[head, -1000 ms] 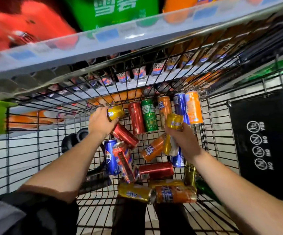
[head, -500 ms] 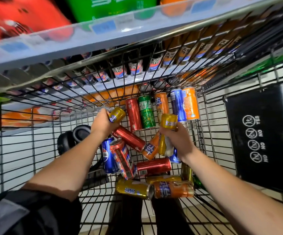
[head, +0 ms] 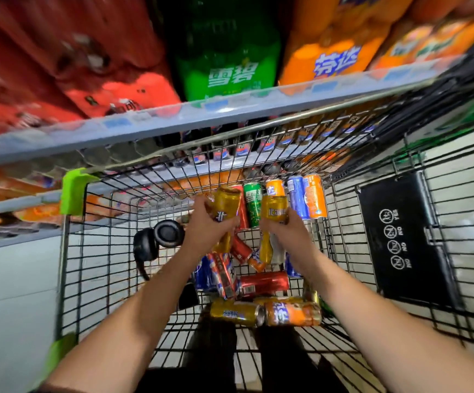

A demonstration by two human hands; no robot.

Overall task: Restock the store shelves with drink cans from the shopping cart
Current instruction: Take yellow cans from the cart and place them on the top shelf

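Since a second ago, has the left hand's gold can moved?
Yes. The left hand has lifted the gold can up off the pile, toward the cart's far wall.

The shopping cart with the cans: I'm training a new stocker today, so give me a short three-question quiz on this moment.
1. True or false: the left hand and the right hand each grip a gold can.
2. Multiple choice: the black headphones lie A) on the shelf, B) inside the shopping cart at its left side, C) on the floor.
3. Fill in: the large bottle on the shelf between the red packs and the orange bottles is ____ in colour.

Key: 1 true, the left gold can and the right gold can are both held. 2 B. 3 green, see the green bottle.
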